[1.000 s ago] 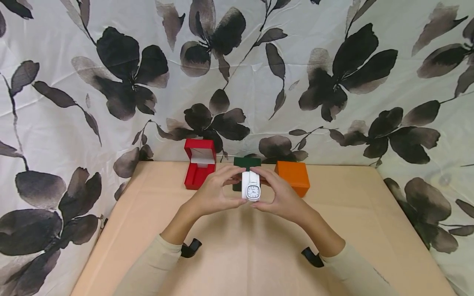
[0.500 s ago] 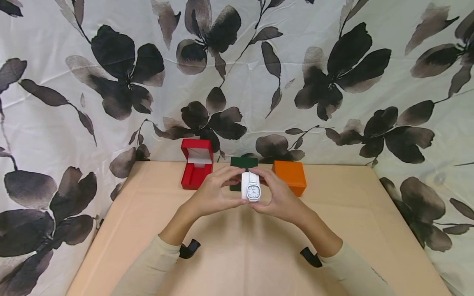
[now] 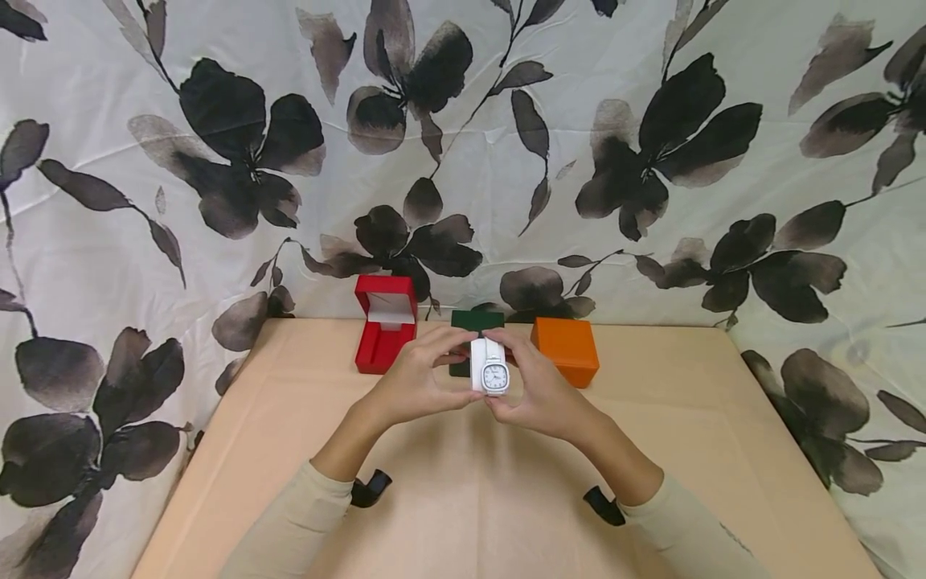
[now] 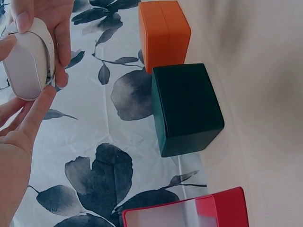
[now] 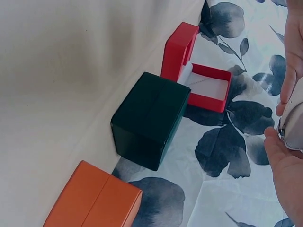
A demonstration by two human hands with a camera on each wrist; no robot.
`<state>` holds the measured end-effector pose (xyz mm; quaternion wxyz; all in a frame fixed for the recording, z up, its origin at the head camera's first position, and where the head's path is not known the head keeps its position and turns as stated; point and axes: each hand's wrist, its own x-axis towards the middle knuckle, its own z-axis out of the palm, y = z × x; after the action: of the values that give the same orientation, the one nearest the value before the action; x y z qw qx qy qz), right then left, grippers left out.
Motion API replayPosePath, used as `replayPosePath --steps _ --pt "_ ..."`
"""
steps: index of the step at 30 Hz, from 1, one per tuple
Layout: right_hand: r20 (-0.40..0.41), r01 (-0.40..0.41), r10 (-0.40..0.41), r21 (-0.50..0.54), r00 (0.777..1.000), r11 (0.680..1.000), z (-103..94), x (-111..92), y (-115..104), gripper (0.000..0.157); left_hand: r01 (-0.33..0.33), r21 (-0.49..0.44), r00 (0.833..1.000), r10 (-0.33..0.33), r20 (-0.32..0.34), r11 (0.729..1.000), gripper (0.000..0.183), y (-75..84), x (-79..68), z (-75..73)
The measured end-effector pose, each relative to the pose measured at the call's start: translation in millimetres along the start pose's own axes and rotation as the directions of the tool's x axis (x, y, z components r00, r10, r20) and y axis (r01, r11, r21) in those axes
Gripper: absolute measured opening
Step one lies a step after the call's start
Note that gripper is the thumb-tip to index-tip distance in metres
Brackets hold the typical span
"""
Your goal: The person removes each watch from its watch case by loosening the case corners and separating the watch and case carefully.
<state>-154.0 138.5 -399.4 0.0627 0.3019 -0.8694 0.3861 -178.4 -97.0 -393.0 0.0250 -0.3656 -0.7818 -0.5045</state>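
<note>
Both hands hold up a white wristwatch point(image 3: 495, 377), strapped round a white cushion, over the middle of the table. Its squarish dial faces the head camera. My left hand point(image 3: 423, 382) pinches the cushion's left side, thumb below and fingers above. On the right side my right hand point(image 3: 550, 390) grips it the same way, fingertips at the top and thumb near the lower edge. In the left wrist view the cushion point(image 4: 28, 71) shows its smooth end between the fingers. The right wrist view catches only part of the cushion point(image 5: 296, 118) at its edge.
Behind the hands stand an open red box point(image 3: 383, 347) with a white lid lining, a dark green box point(image 3: 475, 320) partly hidden by the hands, and an orange box point(image 3: 567, 351). A floral cloth point(image 3: 535, 48) hangs behind the beige table point(image 3: 673, 418).
The head view has shifted slightly. Both hands keep hold of the watch and cushion in nearly the same place, with only a very small turn of the watch.
</note>
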Motion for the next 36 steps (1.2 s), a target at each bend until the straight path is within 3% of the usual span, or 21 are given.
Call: replayPosePath --steps 18,36 --pt "0.028 0.032 -0.034 0.079 0.999 0.996 -2.6 2.5 6.8 0.096 -0.020 -0.002 1.000 0.020 -0.003 1.000 0.069 -3.4 -2.0 0.6" --pt "0.031 0.067 -0.067 -0.007 0.997 0.998 -6.2 6.1 8.9 0.088 -0.011 -0.021 1.000 0.011 0.002 1.000 0.070 -3.7 -2.4 0.2"
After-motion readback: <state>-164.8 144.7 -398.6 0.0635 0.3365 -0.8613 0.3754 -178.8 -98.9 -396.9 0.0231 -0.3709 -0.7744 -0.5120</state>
